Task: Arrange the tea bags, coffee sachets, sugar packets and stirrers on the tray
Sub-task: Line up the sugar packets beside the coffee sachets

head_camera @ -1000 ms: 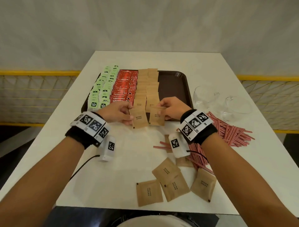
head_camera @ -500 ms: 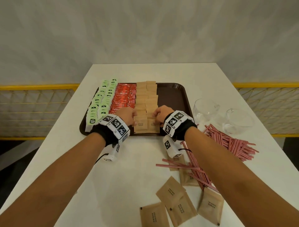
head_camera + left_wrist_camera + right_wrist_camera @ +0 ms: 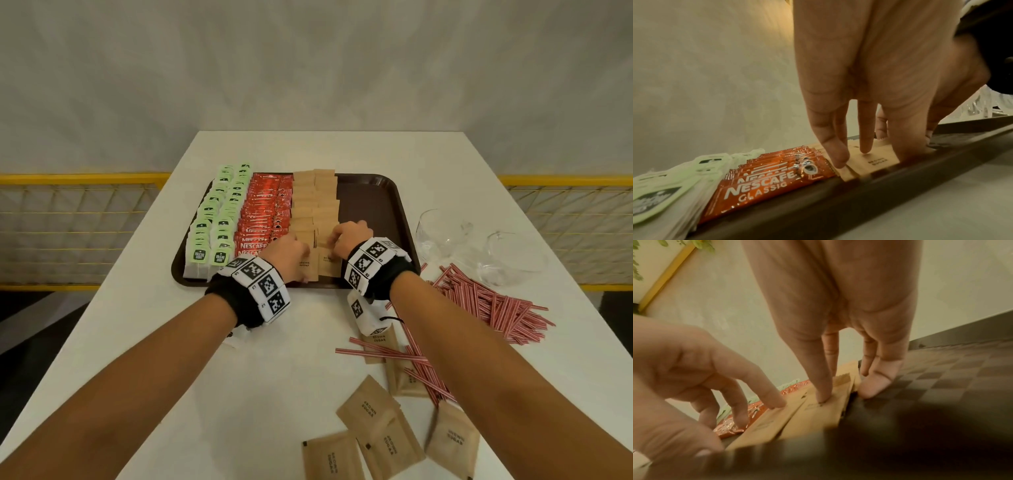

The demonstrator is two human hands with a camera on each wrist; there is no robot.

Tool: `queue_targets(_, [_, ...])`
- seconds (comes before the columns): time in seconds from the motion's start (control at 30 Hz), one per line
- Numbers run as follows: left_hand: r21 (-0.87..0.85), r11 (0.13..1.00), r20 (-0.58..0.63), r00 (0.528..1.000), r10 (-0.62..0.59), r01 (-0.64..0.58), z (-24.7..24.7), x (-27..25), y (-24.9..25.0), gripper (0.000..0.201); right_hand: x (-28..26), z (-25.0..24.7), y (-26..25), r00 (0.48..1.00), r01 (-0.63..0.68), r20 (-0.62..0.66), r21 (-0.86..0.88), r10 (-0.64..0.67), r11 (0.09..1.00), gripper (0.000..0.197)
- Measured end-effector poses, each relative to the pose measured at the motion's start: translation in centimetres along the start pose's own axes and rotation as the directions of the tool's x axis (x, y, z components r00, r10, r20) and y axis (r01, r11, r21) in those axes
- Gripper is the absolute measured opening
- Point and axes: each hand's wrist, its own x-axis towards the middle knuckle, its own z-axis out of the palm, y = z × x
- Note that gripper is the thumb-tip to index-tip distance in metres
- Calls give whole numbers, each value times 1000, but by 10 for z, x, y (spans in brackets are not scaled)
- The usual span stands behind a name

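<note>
Brown sugar packets (image 3: 313,219) fill the tray's (image 3: 373,202) third column; left hand (image 3: 286,251) and right hand (image 3: 349,236) press straight fingertips on the 2 nearest, gripping nothing. Next, likely, the loose packets (image 3: 380,435) on the table (image 3: 274,377) need fetching.

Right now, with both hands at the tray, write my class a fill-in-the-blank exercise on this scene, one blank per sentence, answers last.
1. On the tray, the red coffee sachets lie between the green tea bags and the brown ______ packets.
2. The striped stirrers lie on the ______, not on the tray.
3. Both the left hand and the right hand touch packets coloured ______.
4. The two clear glass cups stand to the tray's ______.

Answers: sugar; table; brown; right
</note>
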Motion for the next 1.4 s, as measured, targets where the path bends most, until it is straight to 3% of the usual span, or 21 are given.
queue_targets(0.2, [-12,999,-3,1000,-31,31,-3,8,4,54,2,0,-6,999,29,14,42,-29,999,15])
queue_targets(0.5, [-27,999,-39,998,-48,47,1,14,1,54,6,-3,2,996,78,30,33,-79,996,28])
queue_targets(0.73, [-43,999,-68,998,-5,2,3,16,1,64,2,-2,7,999,34,7,190,-36,981,48])
queue_targets(0.83, [5,1000,-50,998,-28,29,4,17,0,58,0,-3,11,1000,14,-4,267,-13,964,39])
queue_targets(1.1, [22,1000,-72,997,-12,13,2,15,-3,53,-2,-14,14,997,37,-69,242,-21,970,16])
queue_targets(1.27, [-33,997,-99,993,63,-66,-3,-2,3,60,-21,-27,19,982,134,-171,345,-78,929,11])
queue_targets(1.4, [-122,969,-50,976,210,-215,-9,-37,19,54,-62,-46,33,981,196,-73,370,-182,908,11])
